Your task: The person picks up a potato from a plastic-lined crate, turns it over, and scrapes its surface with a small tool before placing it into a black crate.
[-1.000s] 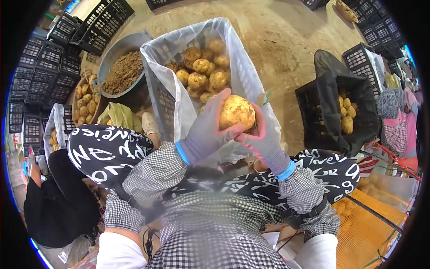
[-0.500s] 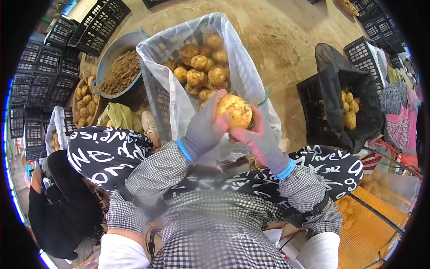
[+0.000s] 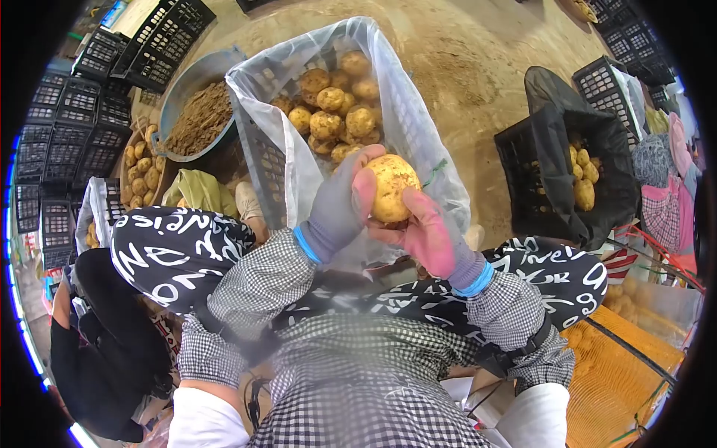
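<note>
Between my two gloved hands is a large yellow potato (image 3: 393,187) with brown patches, held above the near end of a lined crate. My left hand (image 3: 340,201) wraps its left side, thumb pressed against the skin. On its lower right, my right hand (image 3: 429,233) touches it with the thumb and has its fingers curled beneath. Both gloves are grey with pink fingers. The crate (image 3: 258,160) has a translucent white liner (image 3: 418,127), and several potatoes (image 3: 325,125) lie inside it.
A blue tub (image 3: 175,112) of soil stands left of the crate, near a basket of potatoes (image 3: 142,175). On the right is a black-lined crate (image 3: 523,187) with potatoes. Black crates (image 3: 75,112) are stacked far left. A person in black (image 3: 104,351) sits at lower left.
The potato has been turned and now stands more upright. My right hand has shifted slightly left and down, its thumb now across the potato's front.
</note>
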A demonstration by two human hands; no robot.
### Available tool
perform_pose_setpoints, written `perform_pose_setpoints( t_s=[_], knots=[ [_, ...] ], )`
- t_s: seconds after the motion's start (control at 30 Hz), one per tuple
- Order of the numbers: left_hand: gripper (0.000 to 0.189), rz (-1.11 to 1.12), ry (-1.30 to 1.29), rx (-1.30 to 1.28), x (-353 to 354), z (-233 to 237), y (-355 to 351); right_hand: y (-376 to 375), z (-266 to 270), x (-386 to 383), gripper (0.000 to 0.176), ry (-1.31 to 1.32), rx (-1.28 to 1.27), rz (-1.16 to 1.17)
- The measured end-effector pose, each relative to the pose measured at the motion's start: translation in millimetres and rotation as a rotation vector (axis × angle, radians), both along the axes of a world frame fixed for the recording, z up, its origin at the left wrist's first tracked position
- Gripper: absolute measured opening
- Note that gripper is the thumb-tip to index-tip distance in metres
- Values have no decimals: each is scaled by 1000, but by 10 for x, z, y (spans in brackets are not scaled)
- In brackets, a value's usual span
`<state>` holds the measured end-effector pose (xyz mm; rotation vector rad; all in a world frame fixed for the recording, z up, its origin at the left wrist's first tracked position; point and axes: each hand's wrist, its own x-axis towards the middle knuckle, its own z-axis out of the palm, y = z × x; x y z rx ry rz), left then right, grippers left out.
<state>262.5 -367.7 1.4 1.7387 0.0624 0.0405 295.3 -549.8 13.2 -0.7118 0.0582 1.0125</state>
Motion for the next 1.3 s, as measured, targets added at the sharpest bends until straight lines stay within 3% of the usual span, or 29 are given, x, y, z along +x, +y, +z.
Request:
perform_pose_setpoints(
  t_s=[0.1,0.2,0.3,0.43,0.5,0.57,0.63,0.77,0.9,1.0,1.1,1.2,1.3],
  knots=[
    [56,31,3,-214,74,-75,-17,9,117,49,61,-217,-158,-42],
    [61,-100,198,-370,127,28,-2,0,61,173,66,-883,-426,-82],
    [71,-167,238,-393,109,83,15,-74,214,222,66,-983,-555,-25],
    [79,-184,279,-505,51,175,-22,-196,-75,234,60,-700,-528,-132],
    [79,-174,296,-537,49,138,-46,-179,-127,291,57,-696,-463,-222],
    [80,-181,245,-390,84,83,-6,-103,-113,248,37,-1030,-710,-245],
    [80,-183,246,-361,74,58,-3,-104,-133,227,29,-1155,-803,-224],
    [80,-179,266,-449,35,98,-40,-232,-244,293,44,-954,-748,-133],
    [86,-149,131,-518,85,228,-46,-163,-142,325,53,-321,-507,-144],
    [99,-217,-153,99,181,42,101,-137,-48,306,63,-147,-299,3],
    [105,-164,-42,149,140,124,39,-108,67,327,79,-692,-360,-32],
    [108,-113,12,-192,149,86,1,-65,125,240,73,-685,-266,-224],
    [105,-168,39,-81,167,194,83,-70,154,258,80,-712,-255,-195]
  ],
)
